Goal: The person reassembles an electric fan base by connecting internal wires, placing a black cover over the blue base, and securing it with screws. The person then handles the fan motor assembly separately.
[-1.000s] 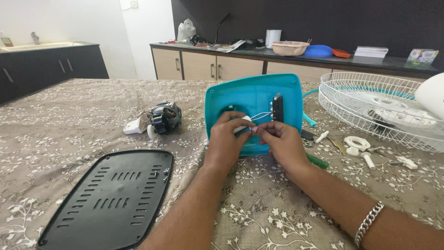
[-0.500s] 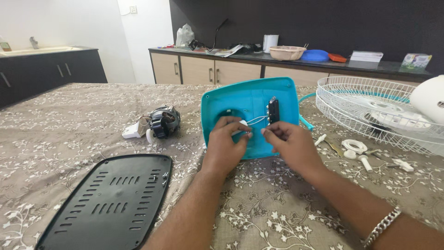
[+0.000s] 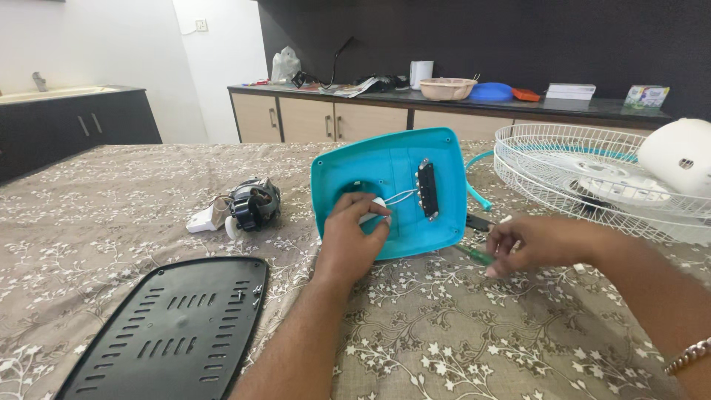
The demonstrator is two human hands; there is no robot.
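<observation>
While a black slotted plastic panel (image 3: 174, 326) is lying nearest on the floral tablecloth (image 3: 459, 348), a small white part (image 3: 368, 216) is being pinched by the left hand (image 3: 349, 241) against the upturned turquoise plastic fan base (image 3: 392, 185); a green-handled screwdriver (image 3: 474, 255) is being gripped by the right hand (image 3: 537, 243), with a white wire fan guard (image 3: 585, 174) beyond.

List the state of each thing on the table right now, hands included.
Teal fan base: cover off, propped upright.
White part: wired, held against the base.
Left hand: grip shut on the white part.
Right hand: pinching the green-handled screwdriver.
Black vented cover: detached, lying flat.
Motor: removed, on the cloth.
Wire guard: detached, lying flat.
</observation>
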